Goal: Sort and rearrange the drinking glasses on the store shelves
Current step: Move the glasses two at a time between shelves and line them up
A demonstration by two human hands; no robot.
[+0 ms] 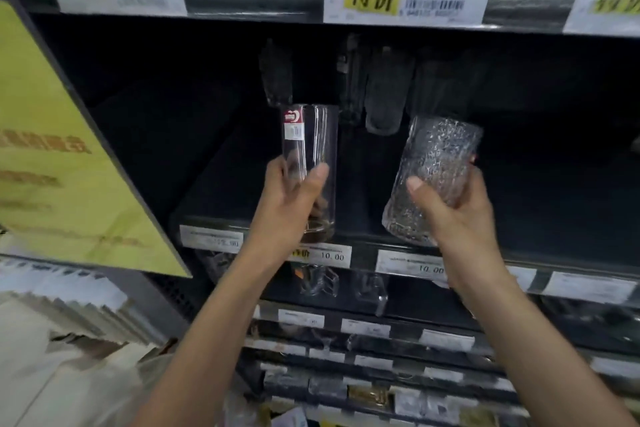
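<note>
Holding two glasses up at the dark shelf (pixel 221 180): left hand (pixel 291 198) wrapped round a smooth labelled tumbler (pixel 310 163), upright, right hand (pixel 450 208) gripping a textured glass (pixel 433 177), tilted. Looked like mid-placement; next probably needed setting each down gently near the far glasses (pixel 381 97).

Smooth glass (pixel 309 163) left of textured glass (pixel 433 180), before shelf (pixel 554 204).

Two hands (pixel 294 199) (pixel 450 208), one smooth glass (pixel 311 139), one textured glass (pixel 440 149), and perhaps four dark glasses (pixel 384 97) behind them.
</note>
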